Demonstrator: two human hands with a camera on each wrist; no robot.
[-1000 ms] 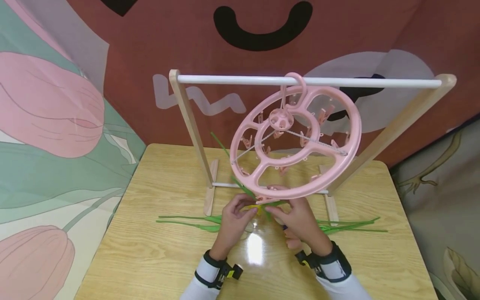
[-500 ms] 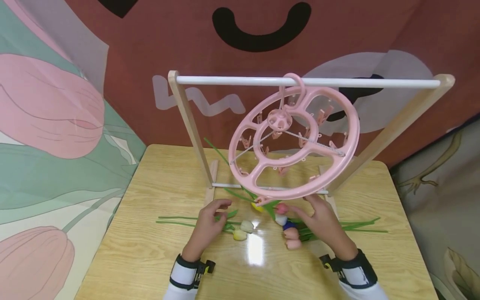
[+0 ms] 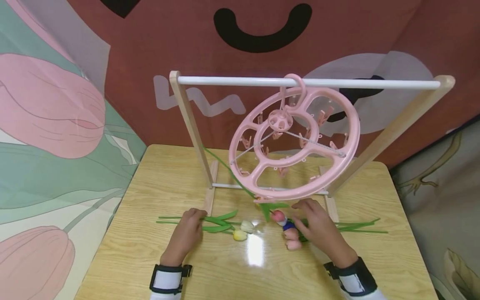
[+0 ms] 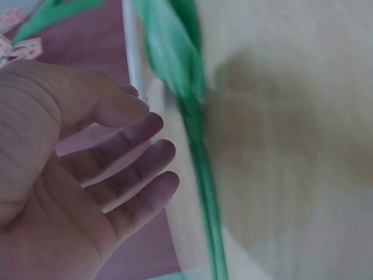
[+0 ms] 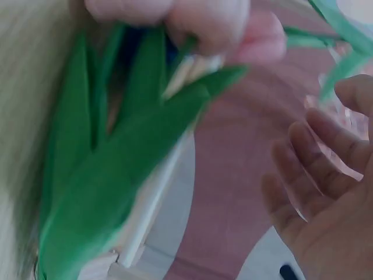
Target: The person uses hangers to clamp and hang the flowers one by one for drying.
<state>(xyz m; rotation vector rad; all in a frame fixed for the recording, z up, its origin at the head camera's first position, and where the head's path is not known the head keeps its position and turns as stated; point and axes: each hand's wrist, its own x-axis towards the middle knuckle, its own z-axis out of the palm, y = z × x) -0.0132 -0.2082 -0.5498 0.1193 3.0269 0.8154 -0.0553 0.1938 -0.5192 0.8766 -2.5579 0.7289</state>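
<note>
My left hand (image 3: 186, 233) hovers by the stems of two pale artificial tulips, one yellow tulip (image 3: 240, 235) and one white tulip (image 3: 247, 226). In the left wrist view, its loosely bent fingers stand apart from the green stems (image 4: 204, 175) and hold nothing. Beside a bunch of tulips with pink heads (image 3: 292, 234) and a blue tulip (image 3: 288, 225) is my right hand (image 3: 318, 227), fingers spread, holding nothing in the right wrist view. Another tulip's green stem (image 3: 228, 171) and leaves hang at the front clip of a round pink clip hanger (image 3: 296, 192); its flower is mostly hidden.
The hanger hooks over the white bar (image 3: 232, 81) of a wooden stand (image 3: 193, 129). Several small pink clips (image 3: 324, 115) dangle from its rings. The stand's feet rest on the wooden table (image 3: 150, 258). Behind it hangs a printed red cloth (image 3: 187, 41).
Both hands have let go at the front clip and moved apart, the left to the left, the right to the right. The tulip now stays hanging there, its stem having swung slightly down.
</note>
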